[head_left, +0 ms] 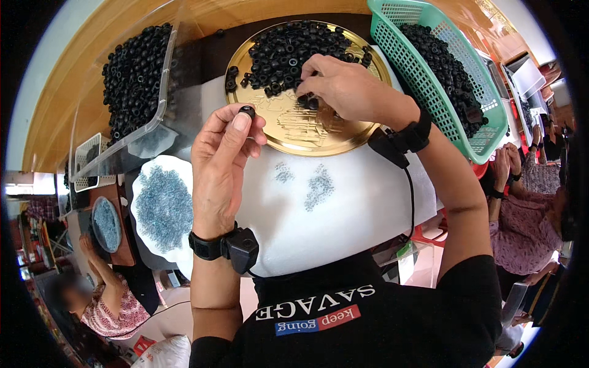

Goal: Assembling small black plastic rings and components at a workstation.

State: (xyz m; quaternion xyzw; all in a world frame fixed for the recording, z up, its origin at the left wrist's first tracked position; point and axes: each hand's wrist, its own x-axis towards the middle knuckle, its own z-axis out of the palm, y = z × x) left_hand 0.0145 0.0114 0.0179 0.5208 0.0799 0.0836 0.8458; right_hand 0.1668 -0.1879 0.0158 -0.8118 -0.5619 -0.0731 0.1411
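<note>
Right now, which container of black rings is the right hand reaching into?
The round gold tray: the right hand touches its pile, not the green basket or the clear bin.

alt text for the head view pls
Left hand pinches one small black ring while the right hand picks through black rings on a gold tray. A clear bin and green basket hold more.

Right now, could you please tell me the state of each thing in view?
left hand: pinching one black ring
right hand: fingertips in ring pile
gold tray: partly covered
green basket: holds rings
clear bin: filled with rings
white plate: holds small blue pieces
</note>
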